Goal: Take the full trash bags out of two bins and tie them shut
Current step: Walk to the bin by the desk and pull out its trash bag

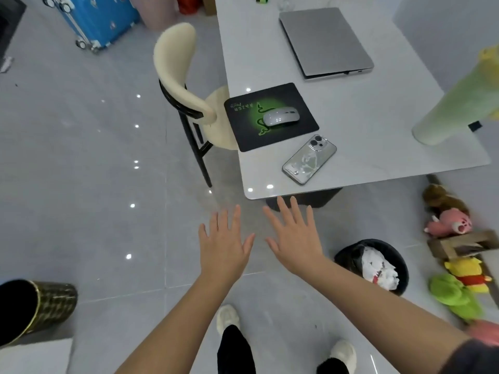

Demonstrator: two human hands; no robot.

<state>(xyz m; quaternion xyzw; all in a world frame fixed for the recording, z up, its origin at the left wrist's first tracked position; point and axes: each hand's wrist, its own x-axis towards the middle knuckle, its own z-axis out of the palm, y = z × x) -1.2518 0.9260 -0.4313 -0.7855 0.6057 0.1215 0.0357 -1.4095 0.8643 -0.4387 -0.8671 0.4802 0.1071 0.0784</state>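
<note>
Both hands are stretched out flat over the grey tiled floor, fingers spread and holding nothing: my left hand [224, 244] and, just to its right, my right hand [293, 233]. A round bin lined with a black trash bag [351, 256] stands on the floor to the right of my right forearm, with crumpled white paper [379, 268] inside it. At the lower left stands a second bin [51, 306], dark with a gold pattern and a gold rim; its inside looks black and I cannot see its contents. Neither hand touches a bin.
A white table [378, 147] ahead carries a laptop [325, 41], a mouse pad with mouse [280, 117] and a phone [309, 159]. A cream chair [175, 71] stands at its left. Plush toys [456, 265] lie by the right wall. A blue suitcase [100, 20] is far left.
</note>
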